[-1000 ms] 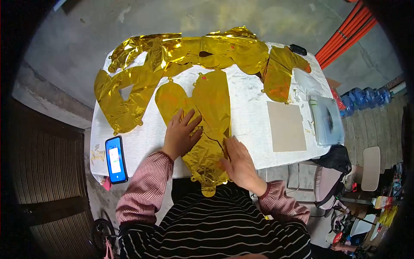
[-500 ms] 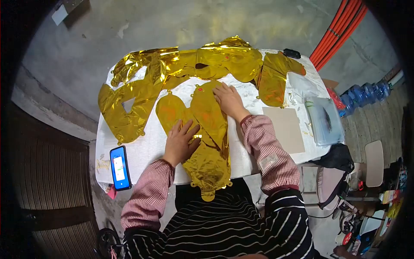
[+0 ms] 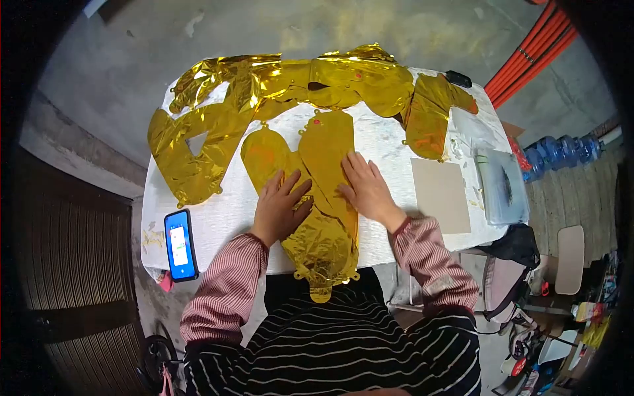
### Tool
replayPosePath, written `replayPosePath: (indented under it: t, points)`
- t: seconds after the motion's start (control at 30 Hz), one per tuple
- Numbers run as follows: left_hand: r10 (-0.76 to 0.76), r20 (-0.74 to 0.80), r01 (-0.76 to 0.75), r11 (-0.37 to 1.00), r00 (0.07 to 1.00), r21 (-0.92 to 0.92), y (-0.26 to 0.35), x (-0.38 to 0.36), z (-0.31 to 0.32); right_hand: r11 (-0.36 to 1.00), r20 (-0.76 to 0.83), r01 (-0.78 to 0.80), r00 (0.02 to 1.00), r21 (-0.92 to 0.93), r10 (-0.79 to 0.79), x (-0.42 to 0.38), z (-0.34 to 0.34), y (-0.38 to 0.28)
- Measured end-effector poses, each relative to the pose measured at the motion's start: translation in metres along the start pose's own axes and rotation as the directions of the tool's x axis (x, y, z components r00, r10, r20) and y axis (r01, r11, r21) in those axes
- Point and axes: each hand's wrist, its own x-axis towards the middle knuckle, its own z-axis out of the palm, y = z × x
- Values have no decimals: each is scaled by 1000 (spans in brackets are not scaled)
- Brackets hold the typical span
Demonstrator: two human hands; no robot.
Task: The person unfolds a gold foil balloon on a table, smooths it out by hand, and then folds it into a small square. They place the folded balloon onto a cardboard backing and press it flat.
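A flat gold foil balloon [image 3: 328, 142] shaped like a Y lies in front of me, its lower end hanging over the table's near edge. My left hand [image 3: 281, 210] rests on its left side, fingers spread. On its right edge lies my right hand [image 3: 370, 191], palm down with the fingers stretched out. A crease or fold runs across the foil between the hands. To the left is another flat gold foil balloon [image 3: 175, 168] with a triangular hole. More gold foil balloons [image 3: 380, 86] overlap along the far side, and one [image 3: 426, 125] sits at the right.
A lit phone [image 3: 180, 245] lies on the white-covered table [image 3: 383, 254] at left. A beige board [image 3: 441, 198] and clear plastic bags [image 3: 498, 188] are at right. A small black object [image 3: 458, 79] sits at the far right corner. Orange tubes [image 3: 528, 56] lean beyond it.
My right hand has slid from the upper part of the balloon down along its right edge. The foil there lies flatter. My left hand stays on the left side.
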Motion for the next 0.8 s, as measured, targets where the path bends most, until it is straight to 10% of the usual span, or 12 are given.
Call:
replayPosePath:
  t: [0.33,0.4,0.47,0.8]
  points:
    - [-8,11,7,1000,1000,18,3,2,-3,986,58,102,992,131,-110,-36,1,-45]
    - [2,15,-3,1000,1000,29,2,2,-2,929,48,222,975,-296,-218,-6,16,-14]
    - [22,17,-23,999,1000,39,1,2,-1,990,-118,104,989,95,-93,17,10,-2]
    - [-30,48,30,999,998,11,4,2,-5,995,-17,19,1000,-98,-21,36,18,10]
